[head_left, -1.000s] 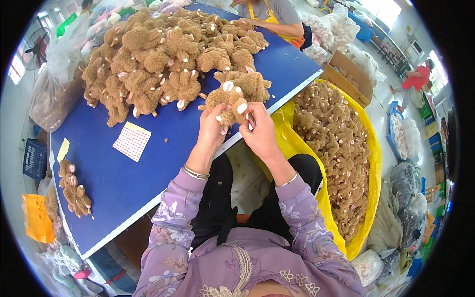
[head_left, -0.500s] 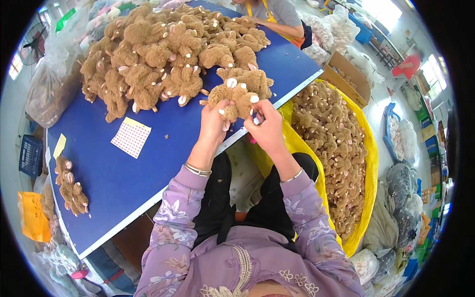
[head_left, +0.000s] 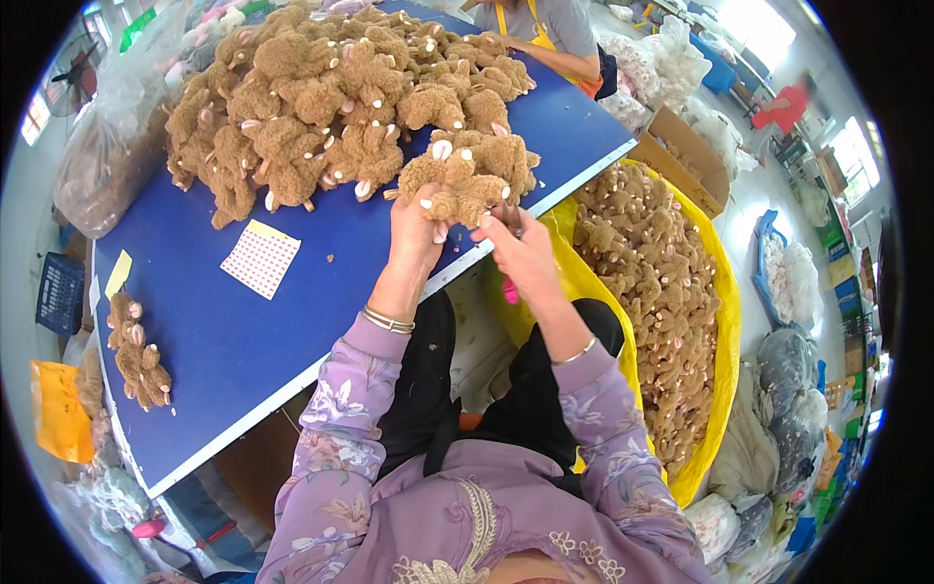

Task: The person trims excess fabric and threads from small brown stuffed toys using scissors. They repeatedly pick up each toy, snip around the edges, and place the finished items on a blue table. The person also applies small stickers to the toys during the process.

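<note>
In my left hand [head_left: 418,234] is a brown plush toy [head_left: 455,195] with curly fur and small white and pink parts, gripped at its lower left over the table's near edge. My right hand [head_left: 527,261] is closed round a small tool [head_left: 511,290] with a pink end below the fist and dark metal by the fingers; its exact kind is partly hidden. The fingers of my right hand are close to the toy's lower right. Right behind the held toy lies another brown plush toy [head_left: 520,161].
A large heap of brown plush toys [head_left: 292,107] covers the far part of the blue table [head_left: 233,360]. A dotted sticker sheet [head_left: 261,259] and two toys [head_left: 142,375] lie at left. Beside my right arm stands a yellow sack [head_left: 725,360] full of toys. Opposite sits another person [head_left: 559,39].
The held toy has turned, showing more of its furry body. My right hand has shifted slightly down, and more of the tool's pink end shows below it.
</note>
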Motion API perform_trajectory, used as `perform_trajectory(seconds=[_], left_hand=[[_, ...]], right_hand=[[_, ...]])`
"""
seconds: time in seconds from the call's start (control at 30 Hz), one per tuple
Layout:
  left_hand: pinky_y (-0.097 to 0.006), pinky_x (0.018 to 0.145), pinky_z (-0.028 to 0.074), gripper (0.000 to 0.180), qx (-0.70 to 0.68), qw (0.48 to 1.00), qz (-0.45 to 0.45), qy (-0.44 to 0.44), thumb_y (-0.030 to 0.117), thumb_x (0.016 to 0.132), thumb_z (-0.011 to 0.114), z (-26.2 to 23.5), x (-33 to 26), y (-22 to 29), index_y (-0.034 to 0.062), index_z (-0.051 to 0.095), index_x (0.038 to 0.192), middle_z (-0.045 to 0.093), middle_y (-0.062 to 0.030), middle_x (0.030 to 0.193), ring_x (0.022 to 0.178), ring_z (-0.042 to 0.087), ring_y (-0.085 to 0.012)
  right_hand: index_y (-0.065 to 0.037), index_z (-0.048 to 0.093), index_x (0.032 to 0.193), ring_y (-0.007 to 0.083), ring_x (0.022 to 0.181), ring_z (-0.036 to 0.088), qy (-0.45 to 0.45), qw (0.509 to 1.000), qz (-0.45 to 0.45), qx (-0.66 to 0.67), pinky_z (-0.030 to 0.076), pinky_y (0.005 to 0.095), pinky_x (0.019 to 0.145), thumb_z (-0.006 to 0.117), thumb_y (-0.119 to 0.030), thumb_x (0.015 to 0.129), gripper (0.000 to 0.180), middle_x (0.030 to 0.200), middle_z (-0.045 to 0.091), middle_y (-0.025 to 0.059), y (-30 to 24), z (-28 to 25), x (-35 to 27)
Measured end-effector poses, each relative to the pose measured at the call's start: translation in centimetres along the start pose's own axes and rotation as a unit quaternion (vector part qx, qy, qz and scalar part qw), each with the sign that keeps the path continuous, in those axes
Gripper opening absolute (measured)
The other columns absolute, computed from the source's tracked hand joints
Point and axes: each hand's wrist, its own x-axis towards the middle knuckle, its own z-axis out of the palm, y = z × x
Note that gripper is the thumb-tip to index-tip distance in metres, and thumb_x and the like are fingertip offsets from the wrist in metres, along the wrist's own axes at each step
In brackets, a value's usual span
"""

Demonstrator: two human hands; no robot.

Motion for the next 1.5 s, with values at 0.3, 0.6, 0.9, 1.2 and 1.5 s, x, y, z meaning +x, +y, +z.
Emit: perform_trajectory(seconds=[0.3, 0.6, 0.9, 1.2, 1.5], left_hand=[[-0.023, 0.040, 0.039, 0.012, 0.042, 0.999, -0.019, 0.001, 0.010, 0.088, 0.056, 0.0, -0.3, 0.4, -0.0016, 0.059, 0.089, 0.059, -0.0049, 0.069, 0.049, 0.053, -0.0112], [-0.022, 0.032, 0.033, 0.012, 0.059, 0.996, -0.059, 0.011, 0.006, 0.088, 0.054, 0.0, 0.0, 0.4, -0.0010, 0.058, 0.097, 0.059, -0.0055, 0.068, 0.041, 0.049, -0.0113], [-0.022, 0.041, 0.042, 0.014, 0.139, 0.981, -0.097, -0.099, 0.009, 0.086, 0.057, -1.7, -2.7, 4.5, -0.0014, 0.061, 0.095, 0.063, -0.0064, 0.076, 0.054, 0.059, -0.0121], [-0.041, 0.103, 0.027, 0.023, 0.668, 0.680, 0.112, -0.280, 0.019, 0.080, 0.062, -11.5, -11.0, 17.2, 0.0053, 0.059, 0.099, 0.060, -0.0125, 0.084, 0.087, 0.058, -0.0292], [-0.053, 0.114, 0.015, 0.024, 0.655, 0.676, 0.050, -0.333, 0.015, 0.077, 0.062, -13.9, -11.2, 16.8, 0.0026, 0.054, 0.095, 0.056, -0.0130, 0.080, 0.086, 0.059, -0.0343]], right_hand=[[0.001, 0.058, 0.089, 0.0040, 0.072, 0.055, 0.055, 0.986, -0.142, -0.063, 0.046, 0.0214, 0.063, 0.068, -0.010, 0.080, 0.017, 0.077, 0.061, 0.0003, 1.0, 1.4, 1.0], [-0.004, 0.054, 0.082, 0.0207, 0.063, 0.061, -0.099, 0.845, -0.379, -0.363, 0.049, 0.0307, 0.056, 0.070, -0.005, 0.070, 0.020, 0.071, 0.059, 0.0087, -2.2, -1.7, 0.3], [-0.005, 0.055, 0.091, 0.0237, 0.062, 0.058, -0.301, 0.811, -0.310, -0.396, 0.045, 0.0351, 0.054, 0.070, -0.009, 0.075, 0.023, 0.072, 0.057, 0.0073, -6.8, -1.9, -1.1], [0.002, 0.062, 0.098, 0.0126, 0.063, 0.054, -0.338, 0.880, -0.125, -0.310, 0.044, 0.0278, 0.060, 0.052, -0.019, 0.095, 0.023, 0.069, 0.058, 0.0067, -4.4, 7.0, 2.7], [0.002, 0.062, 0.100, 0.0178, 0.079, 0.060, -0.397, 0.856, -0.196, -0.268, 0.047, 0.0295, 0.071, 0.057, -0.012, 0.089, 0.019, 0.087, 0.063, 0.0129, -1.3, 18.4, 6.1]])
